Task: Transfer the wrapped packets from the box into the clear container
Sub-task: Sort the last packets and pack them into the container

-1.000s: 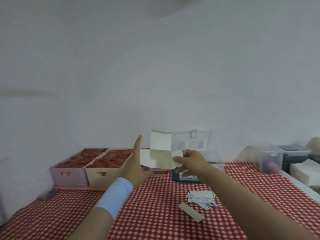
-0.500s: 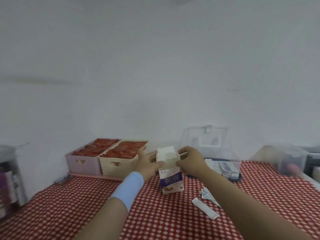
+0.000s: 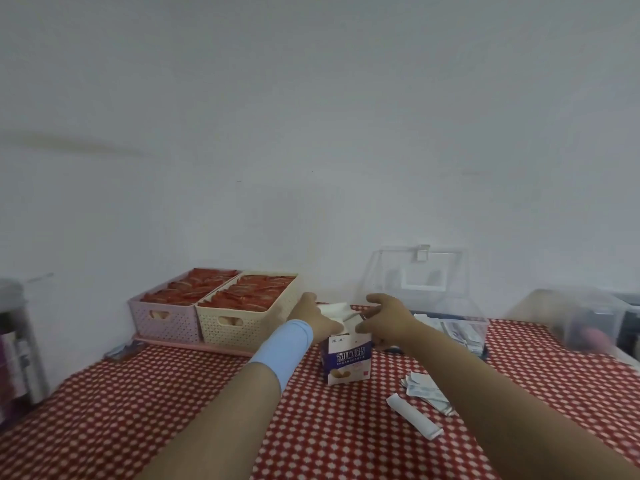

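A small purple and white box (image 3: 348, 360) stands upright on the red checked tablecloth (image 3: 145, 410), its white top flaps open. My left hand (image 3: 317, 318), with a light blue wristband, grips the box's top left side, thumb raised. From the right, my right hand (image 3: 388, 320) holds the top with curled fingers, a flap between thumb and forefinger. The clear container (image 3: 433, 292) stands just behind to the right, lid up, with wrapped packets (image 3: 457, 332) inside. More wrapped packets (image 3: 424, 391) lie loose on the cloth to the box's right.
A white paper strip (image 3: 414, 415) lies near the loose packets. A pink basket (image 3: 162, 317) and a cream basket (image 3: 242, 317) full of red sachets stand at the back left. Another clear lidded tub (image 3: 585, 320) is at the far right, and a grey unit (image 3: 17, 341) at the left edge.
The box, held up flat and open a second ago, has been lowered and now stands upright on the cloth. Both hands came down with it and stay at its top.
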A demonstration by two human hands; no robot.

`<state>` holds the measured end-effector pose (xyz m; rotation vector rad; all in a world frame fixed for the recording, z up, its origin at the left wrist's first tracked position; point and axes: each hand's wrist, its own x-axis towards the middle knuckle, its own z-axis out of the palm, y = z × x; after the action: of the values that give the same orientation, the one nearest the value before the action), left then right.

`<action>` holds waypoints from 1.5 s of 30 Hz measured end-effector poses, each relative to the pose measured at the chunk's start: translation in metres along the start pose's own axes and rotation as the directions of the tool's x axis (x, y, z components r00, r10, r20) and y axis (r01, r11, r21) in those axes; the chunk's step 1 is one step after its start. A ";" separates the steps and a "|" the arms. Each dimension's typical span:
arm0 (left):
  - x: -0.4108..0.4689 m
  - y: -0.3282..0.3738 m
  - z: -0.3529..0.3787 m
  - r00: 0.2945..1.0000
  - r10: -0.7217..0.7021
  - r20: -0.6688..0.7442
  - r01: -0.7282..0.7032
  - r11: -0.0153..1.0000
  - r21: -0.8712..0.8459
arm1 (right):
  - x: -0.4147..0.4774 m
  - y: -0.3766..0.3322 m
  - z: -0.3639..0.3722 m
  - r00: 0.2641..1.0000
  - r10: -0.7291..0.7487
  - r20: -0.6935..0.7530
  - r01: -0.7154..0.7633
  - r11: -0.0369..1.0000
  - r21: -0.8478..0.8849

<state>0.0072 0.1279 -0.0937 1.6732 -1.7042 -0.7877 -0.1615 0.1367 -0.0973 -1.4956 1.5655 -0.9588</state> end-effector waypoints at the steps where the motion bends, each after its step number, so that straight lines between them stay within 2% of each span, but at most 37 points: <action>1: 0.003 -0.001 0.002 1.000 -0.016 -0.002 0.016 0.999 0.028 | 0.001 -0.001 -0.001 0.999 0.018 0.036 -0.019 0.999 0.035; 4: 0.008 -0.007 0.006 0.992 -0.082 -0.092 0.087 0.995 0.053 | 0.002 -0.001 -0.003 0.997 0.030 0.078 -0.035 0.997 0.064; 6: 0.012 -0.012 0.005 0.991 -0.083 -0.105 0.087 0.995 0.039 | 0.003 0.000 -0.005 0.995 0.031 0.093 -0.039 0.996 0.086; 9: 0.010 -0.015 0.005 0.999 -0.022 -0.050 0.017 0.995 -0.099 | -0.001 0.000 -0.007 0.995 0.034 0.097 -0.046 0.991 0.125; 13: 0.002 -0.014 0.004 0.991 0.063 -0.116 -0.087 0.974 -0.209 | 0.000 0.005 -0.004 0.998 0.029 0.058 -0.042 0.970 0.241; 17: -0.003 -0.015 -0.002 0.985 0.144 -0.098 -0.169 0.927 -0.334 | -0.003 0.008 -0.004 1.000 0.009 -0.024 -0.003 0.978 0.208; 20: -0.009 -0.019 -0.008 0.964 0.260 -0.057 -0.266 0.931 -0.248 | -0.006 0.008 -0.006 0.999 0.005 -0.050 0.003 0.987 0.158; 24: -0.012 -0.026 -0.010 0.943 0.332 0.002 -0.331 0.939 -0.099 | -0.014 0.003 -0.011 1.000 -0.013 -0.006 0.014 0.997 0.075; 29: -0.009 -0.023 -0.013 0.949 0.313 -0.037 -0.313 0.950 -0.006 | -0.026 0.000 -0.016 0.987 -0.142 0.073 0.151 0.977 -0.147; 32: -0.008 -0.021 -0.012 0.951 0.308 -0.037 -0.306 0.951 0.041 | -0.028 0.001 -0.017 0.964 -0.245 0.107 0.267 0.891 -0.366; 33: -0.007 -0.021 -0.011 0.953 0.301 -0.038 -0.300 0.953 0.031 | -0.027 0.001 -0.017 0.960 -0.260 0.099 0.278 0.877 -0.391; 37: -0.006 -0.022 -0.010 0.956 0.290 -0.051 -0.292 0.956 -0.025 | -0.029 0.003 -0.019 0.965 -0.253 0.069 0.262 0.910 -0.321; 45: -0.007 -0.020 -0.014 0.933 0.357 -0.038 -0.351 0.930 0.114 | -0.029 0.007 -0.020 0.957 -0.274 0.097 0.290 0.904 -0.313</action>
<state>0.0306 0.1347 -0.1008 1.3789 -1.9603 -0.4806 -0.1811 0.1659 -0.0939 -2.0065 1.5514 -0.8378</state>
